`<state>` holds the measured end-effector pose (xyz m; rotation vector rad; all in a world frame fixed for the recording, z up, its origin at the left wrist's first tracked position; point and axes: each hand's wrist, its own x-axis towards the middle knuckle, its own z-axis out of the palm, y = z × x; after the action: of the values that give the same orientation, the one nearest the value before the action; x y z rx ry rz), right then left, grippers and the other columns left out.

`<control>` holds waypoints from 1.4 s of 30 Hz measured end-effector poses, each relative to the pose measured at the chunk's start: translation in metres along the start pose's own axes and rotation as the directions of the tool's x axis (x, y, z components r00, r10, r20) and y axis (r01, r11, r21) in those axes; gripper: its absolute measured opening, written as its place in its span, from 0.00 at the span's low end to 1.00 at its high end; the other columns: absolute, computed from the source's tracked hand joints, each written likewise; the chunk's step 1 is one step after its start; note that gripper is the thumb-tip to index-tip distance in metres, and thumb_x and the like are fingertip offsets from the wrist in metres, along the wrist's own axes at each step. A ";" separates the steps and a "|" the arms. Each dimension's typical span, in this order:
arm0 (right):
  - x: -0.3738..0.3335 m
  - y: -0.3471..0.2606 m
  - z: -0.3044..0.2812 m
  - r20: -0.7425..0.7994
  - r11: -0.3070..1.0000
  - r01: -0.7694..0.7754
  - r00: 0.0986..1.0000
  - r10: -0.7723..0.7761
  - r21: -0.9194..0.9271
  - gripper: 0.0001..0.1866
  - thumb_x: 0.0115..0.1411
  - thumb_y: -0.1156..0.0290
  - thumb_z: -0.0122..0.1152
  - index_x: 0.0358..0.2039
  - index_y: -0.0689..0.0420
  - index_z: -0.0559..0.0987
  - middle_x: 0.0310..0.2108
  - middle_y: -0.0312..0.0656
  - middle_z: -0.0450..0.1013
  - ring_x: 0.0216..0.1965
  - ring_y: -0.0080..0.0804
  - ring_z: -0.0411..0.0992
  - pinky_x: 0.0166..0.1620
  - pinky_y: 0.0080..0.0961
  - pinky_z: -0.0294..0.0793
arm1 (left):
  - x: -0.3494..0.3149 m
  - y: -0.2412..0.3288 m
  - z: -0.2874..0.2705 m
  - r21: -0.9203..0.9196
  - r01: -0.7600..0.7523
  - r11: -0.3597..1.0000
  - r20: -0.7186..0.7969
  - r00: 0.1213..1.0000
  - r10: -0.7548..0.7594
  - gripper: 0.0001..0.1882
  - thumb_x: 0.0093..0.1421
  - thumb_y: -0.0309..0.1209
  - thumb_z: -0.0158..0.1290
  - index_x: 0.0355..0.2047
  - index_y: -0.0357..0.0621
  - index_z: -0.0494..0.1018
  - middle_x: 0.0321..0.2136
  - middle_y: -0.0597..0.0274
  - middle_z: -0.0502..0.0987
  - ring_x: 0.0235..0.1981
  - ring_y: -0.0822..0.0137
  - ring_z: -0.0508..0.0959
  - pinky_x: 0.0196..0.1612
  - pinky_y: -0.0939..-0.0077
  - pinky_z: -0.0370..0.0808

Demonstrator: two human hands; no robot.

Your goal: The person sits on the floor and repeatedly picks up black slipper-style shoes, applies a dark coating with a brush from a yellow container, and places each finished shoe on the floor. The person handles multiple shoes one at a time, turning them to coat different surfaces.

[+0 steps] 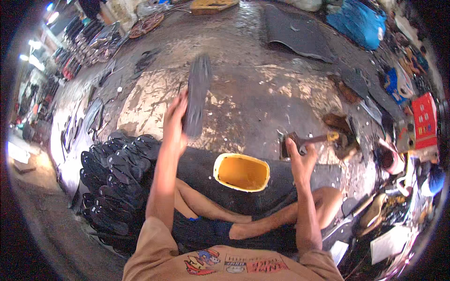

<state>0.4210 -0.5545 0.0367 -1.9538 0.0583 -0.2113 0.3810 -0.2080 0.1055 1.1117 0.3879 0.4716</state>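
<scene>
My left hand [176, 117] grips the edge of a long dark shoe sole [198, 89], held upright and blurred by motion. On the right, my right hand [301, 157] is closed round a tool with a brown handle [318, 138] and a yellow end; its dark, blocky part lies by my thumb, and I cannot tell its exact kind. Between my forearms stands a yellow tub [266, 175] with amber contents, in front of my crossed legs. Beside my left forearm is a heap of black sandals [119, 173].
A dark sheet [300, 33] lies on the floor at the far right, near a blue plastic bag [357, 22]. A red box [424, 121] stands at the right among clutter. Stacked footwear parts [86, 44] line the far left. A yellow board [213, 5] is at the back.
</scene>
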 end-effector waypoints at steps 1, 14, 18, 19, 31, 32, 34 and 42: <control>0.003 0.018 0.007 -0.038 0.996 0.084 0.996 -0.085 -0.007 0.19 0.67 0.60 0.72 0.40 0.68 0.84 0.35 0.38 0.81 0.39 0.25 0.75 0.45 0.28 0.75 | 0.067 -0.012 -0.011 0.065 -0.043 0.997 0.053 0.998 0.040 0.19 0.73 0.34 0.57 0.59 0.37 0.76 0.49 0.62 0.82 0.43 0.70 0.82 0.46 0.72 0.78; -0.009 0.058 0.012 -0.008 0.945 -0.328 0.945 0.328 0.018 0.31 0.76 0.53 0.59 0.62 0.70 0.75 0.55 0.46 0.76 0.54 0.34 0.71 0.62 0.34 0.69 | 0.224 -0.193 -0.071 0.831 0.196 0.521 -0.231 0.973 0.002 0.22 0.64 0.38 0.58 0.51 0.33 0.82 0.49 0.39 0.84 0.52 0.41 0.83 0.54 0.51 0.77; -0.007 0.042 -0.022 -0.132 0.972 -0.155 0.982 0.132 -0.179 0.27 0.69 0.51 0.69 0.46 0.69 0.80 0.45 0.49 0.81 0.47 0.35 0.77 0.54 0.30 0.76 | 0.078 -0.081 -0.085 0.566 -0.061 0.822 0.060 0.998 0.033 0.21 0.69 0.31 0.61 0.59 0.35 0.77 0.46 0.54 0.86 0.47 0.62 0.84 0.53 0.66 0.81; -0.014 0.003 -0.004 -0.080 0.980 -0.182 0.981 0.175 -0.085 0.25 0.67 0.56 0.71 0.47 0.69 0.81 0.44 0.48 0.81 0.46 0.33 0.78 0.54 0.29 0.77 | 0.043 -0.076 -0.164 0.378 -0.212 0.901 0.026 0.975 0.219 0.22 0.71 0.35 0.59 0.60 0.35 0.75 0.46 0.55 0.86 0.45 0.63 0.84 0.51 0.66 0.82; -0.096 -0.012 0.038 0.538 0.845 0.466 0.797 -0.273 -0.262 0.10 0.62 0.69 0.74 0.39 0.61 0.87 0.36 0.48 0.85 0.35 0.42 0.83 0.41 0.34 0.81 | -0.166 0.034 -0.331 0.850 0.523 -0.060 -0.408 0.726 0.554 0.21 0.64 0.48 0.64 0.34 0.39 0.86 0.27 0.59 0.86 0.31 0.57 0.86 0.40 0.60 0.79; -0.099 -0.009 0.040 0.545 0.805 0.530 0.772 -0.327 -0.268 0.10 0.62 0.69 0.74 0.39 0.61 0.87 0.36 0.47 0.85 0.36 0.41 0.83 0.42 0.35 0.81 | -0.165 0.031 -0.333 0.854 0.518 -0.046 -0.396 0.704 0.590 0.21 0.64 0.47 0.64 0.36 0.39 0.86 0.28 0.59 0.87 0.32 0.57 0.86 0.41 0.60 0.79; -0.105 -0.005 0.040 0.518 0.797 0.539 0.781 -0.350 -0.273 0.11 0.61 0.68 0.75 0.40 0.60 0.87 0.37 0.45 0.85 0.38 0.37 0.83 0.44 0.34 0.81 | -0.171 0.035 -0.333 0.883 0.468 0.008 -0.368 0.683 0.631 0.19 0.63 0.44 0.64 0.38 0.39 0.85 0.31 0.58 0.87 0.35 0.58 0.86 0.42 0.62 0.78; -0.072 0.032 -0.016 0.172 0.975 -0.020 0.983 0.059 -0.219 0.19 0.67 0.60 0.67 0.43 0.67 0.83 0.33 0.55 0.82 0.37 0.38 0.80 0.44 0.39 0.78 | -0.255 0.035 -0.185 0.977 -0.049 0.210 -0.042 0.911 0.410 0.06 0.59 0.19 0.60 0.36 0.36 0.76 0.54 0.50 0.82 0.55 0.51 0.81 0.62 0.59 0.74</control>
<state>0.3492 -0.5716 0.0043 -2.1793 0.0032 -0.0035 0.0655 -0.1942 0.0806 2.4188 0.8594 0.7001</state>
